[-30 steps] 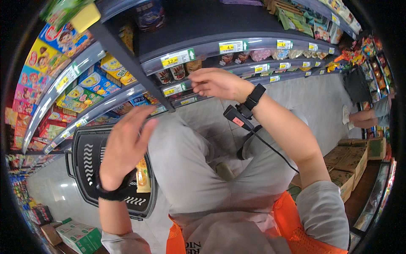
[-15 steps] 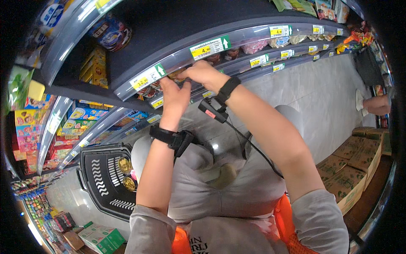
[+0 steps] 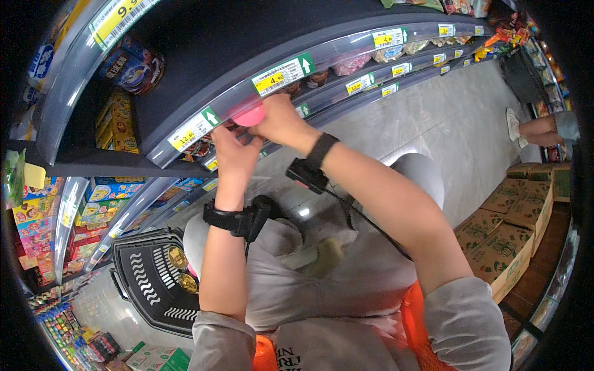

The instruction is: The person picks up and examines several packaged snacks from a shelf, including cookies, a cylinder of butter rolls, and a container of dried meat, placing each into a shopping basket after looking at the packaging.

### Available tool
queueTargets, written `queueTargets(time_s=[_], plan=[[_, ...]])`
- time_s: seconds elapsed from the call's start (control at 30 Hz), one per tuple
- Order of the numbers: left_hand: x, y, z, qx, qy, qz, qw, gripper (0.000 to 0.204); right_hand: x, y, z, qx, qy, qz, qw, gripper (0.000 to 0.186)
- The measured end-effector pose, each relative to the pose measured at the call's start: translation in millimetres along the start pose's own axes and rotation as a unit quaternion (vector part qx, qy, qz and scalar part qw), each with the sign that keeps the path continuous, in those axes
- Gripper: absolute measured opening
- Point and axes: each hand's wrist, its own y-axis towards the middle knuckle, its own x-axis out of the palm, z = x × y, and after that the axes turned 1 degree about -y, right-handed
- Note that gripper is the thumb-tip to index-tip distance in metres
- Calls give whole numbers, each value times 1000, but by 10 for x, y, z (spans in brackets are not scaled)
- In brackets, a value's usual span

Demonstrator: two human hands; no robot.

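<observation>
My right hand (image 3: 281, 125) grips a round, smooth pink thing (image 3: 250, 115), like a jar lid, at the front of a lower shelf; its far side is out of sight. Close beside it, my left hand (image 3: 234, 153) reaches under the upper shelf's price strip (image 3: 232, 114), thumb pointing toward the right hand. Its other fingertips are hidden there, among dark-red packets (image 3: 199, 148). Both wrists wear black straps with small boxes, and a cable runs from the right one.
A black basket (image 3: 137, 248) holding gold-topped containers (image 3: 177, 257) stands on the floor at my left. Brown cartons (image 3: 495, 226) are stacked at the right. Another person's legs (image 3: 537, 128) show at the far right. Bagged goods (image 3: 352, 65) line the lower shelf.
The round pink thing has come into sight in my right hand. Both hands have shifted slightly left and down in the picture, as has the shelf, since the view has moved.
</observation>
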Motion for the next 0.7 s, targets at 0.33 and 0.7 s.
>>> queueTargets(time_s=[0.33,0.7], plan=[[4,-211,620,80,-110,-285,949,64,-1393,-654,-445,-85,58,-59,993,67],[379,-177,890,207,-123,-186,953,72,-1487,-678,-600,-142,144,55,978,93]])
